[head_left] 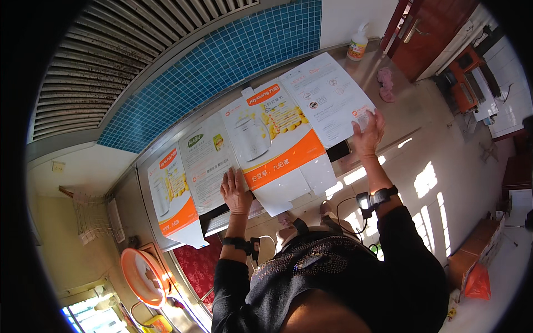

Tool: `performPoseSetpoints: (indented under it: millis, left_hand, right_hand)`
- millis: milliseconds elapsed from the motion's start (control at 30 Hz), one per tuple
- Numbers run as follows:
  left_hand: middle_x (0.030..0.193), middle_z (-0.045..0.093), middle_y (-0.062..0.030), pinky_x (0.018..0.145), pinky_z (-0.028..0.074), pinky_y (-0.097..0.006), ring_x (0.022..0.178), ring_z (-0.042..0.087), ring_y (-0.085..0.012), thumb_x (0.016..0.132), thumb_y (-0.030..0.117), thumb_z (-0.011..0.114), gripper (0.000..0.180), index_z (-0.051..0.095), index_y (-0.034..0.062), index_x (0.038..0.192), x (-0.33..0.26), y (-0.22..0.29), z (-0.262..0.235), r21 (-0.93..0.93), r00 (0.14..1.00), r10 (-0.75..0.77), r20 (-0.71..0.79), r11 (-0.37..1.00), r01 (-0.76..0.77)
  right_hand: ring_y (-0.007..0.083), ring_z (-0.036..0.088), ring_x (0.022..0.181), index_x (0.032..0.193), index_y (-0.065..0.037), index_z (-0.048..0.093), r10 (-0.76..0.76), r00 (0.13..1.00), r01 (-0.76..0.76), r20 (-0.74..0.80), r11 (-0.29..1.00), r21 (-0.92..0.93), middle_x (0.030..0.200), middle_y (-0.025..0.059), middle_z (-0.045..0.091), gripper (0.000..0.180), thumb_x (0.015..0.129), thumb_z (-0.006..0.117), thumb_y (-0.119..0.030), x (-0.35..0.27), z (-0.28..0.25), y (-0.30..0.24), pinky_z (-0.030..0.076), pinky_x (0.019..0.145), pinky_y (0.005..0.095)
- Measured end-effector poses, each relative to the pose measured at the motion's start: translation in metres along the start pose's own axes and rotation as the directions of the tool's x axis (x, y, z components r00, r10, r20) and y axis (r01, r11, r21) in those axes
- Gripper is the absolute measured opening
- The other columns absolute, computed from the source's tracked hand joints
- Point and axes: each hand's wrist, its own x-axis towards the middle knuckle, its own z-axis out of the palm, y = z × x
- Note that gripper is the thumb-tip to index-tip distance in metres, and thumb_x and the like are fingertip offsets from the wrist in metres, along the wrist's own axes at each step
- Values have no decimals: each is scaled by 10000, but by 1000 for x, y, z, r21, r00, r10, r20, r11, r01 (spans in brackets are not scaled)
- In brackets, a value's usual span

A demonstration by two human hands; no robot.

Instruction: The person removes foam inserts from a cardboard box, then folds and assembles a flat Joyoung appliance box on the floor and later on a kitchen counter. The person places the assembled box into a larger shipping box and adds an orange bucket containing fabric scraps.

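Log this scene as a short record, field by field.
Main item: unfolded carton, four printed panels in white and orange, spread flat
Left hand: left hand resting on the near edge, around the middle
Right hand: right hand on the near corner of the rightmost panel
Wrists: dark bands, one each
Beyond right panel: white bottle, orange label
Right of carton: pink cloth, crumpled
Wall: blue mosaic tiles
Lower left: orange basin
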Motion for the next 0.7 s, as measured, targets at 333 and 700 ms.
performPoseSetpoints:
  millis: [333, 700]
  left_hand:
    - [1352, 410, -181, 1011, 298, -499, 1254, 372, -370, 652, 139, 651, 605, 504, 111, 1237, -6, -4, -4, -38, 984, -16, 180, 999, 24]
    - [1356, 403, -172, 1044, 259, -487, 1267, 346, -368, 670, 178, 683, 632, 472, 98, 1260, 0, 0, 5, -50, 990, -97, 98, 993, 103]
  right_hand:
    - [340, 478, 1102, 1329, -203, 438, 520, 575, -272, 632, 850, -451, 1202, 156, 476, 683, 704, 657, -370, 37, 40, 50, 434, 912, 445]
    - [296, 597, 968, 1105, 69, 567, 584, 471, -882, 661, 324, 342, 1015, 194, 615, 478, 662, 699, -54, 29, 52, 109, 468, 857, 407]
